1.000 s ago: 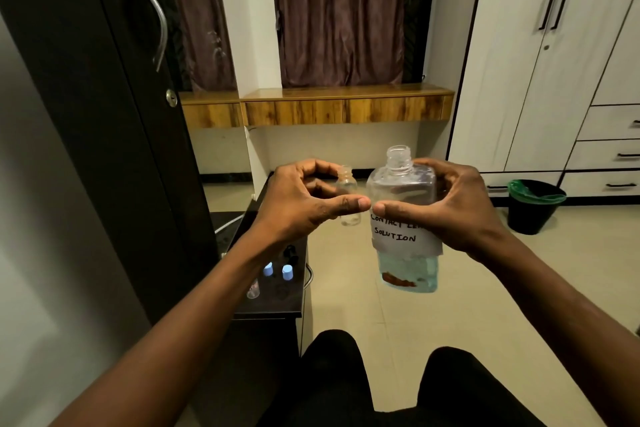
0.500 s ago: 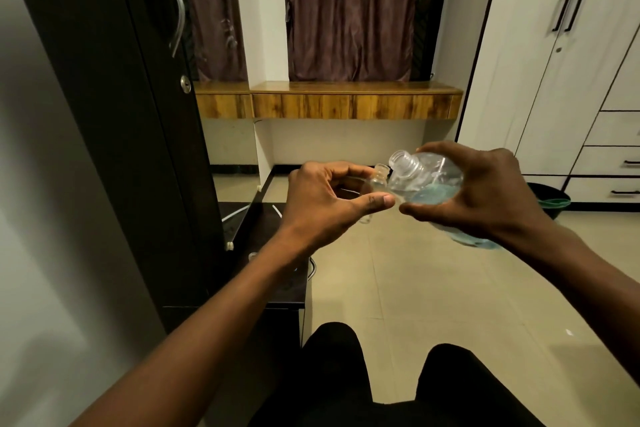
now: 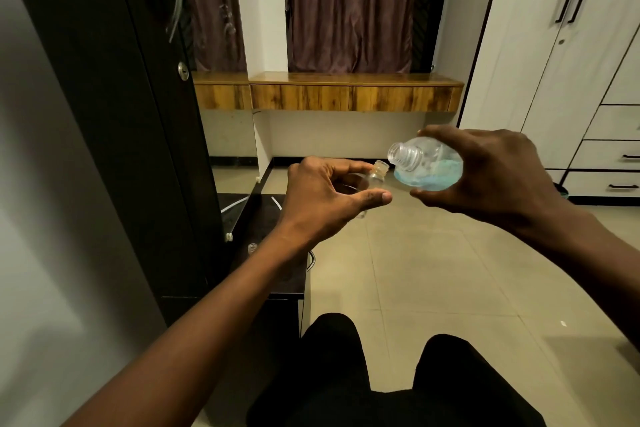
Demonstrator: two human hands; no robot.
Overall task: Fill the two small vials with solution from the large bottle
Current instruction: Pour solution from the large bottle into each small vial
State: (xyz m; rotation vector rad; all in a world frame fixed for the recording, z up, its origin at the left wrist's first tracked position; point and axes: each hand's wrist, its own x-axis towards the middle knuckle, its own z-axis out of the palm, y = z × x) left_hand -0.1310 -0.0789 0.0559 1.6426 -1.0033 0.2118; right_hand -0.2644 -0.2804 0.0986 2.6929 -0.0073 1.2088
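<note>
- Two grasps mid-frame: left hand (image 3: pixel 322 198) pinches a small clear vial (image 3: pixel 375 175); right hand (image 3: pixel 485 173) wraps its fingers round the tilted large clear bottle of blue solution (image 3: pixel 429 166).
- Mouths near but apart; seemingly nothing poured yet.
- Second vial (image 3: pixel 253 247) waits on the black worktop (image 3: pixel 270 218), lower left.

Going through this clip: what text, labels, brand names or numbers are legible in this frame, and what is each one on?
None can be read.
large bottle, tilted in the right hand: only clear plastic and blue liquid show, no label face.
small vial, pinched in the left hand: plain, no marking.
second vial on the black table: only its neck shows, no marking.
</note>
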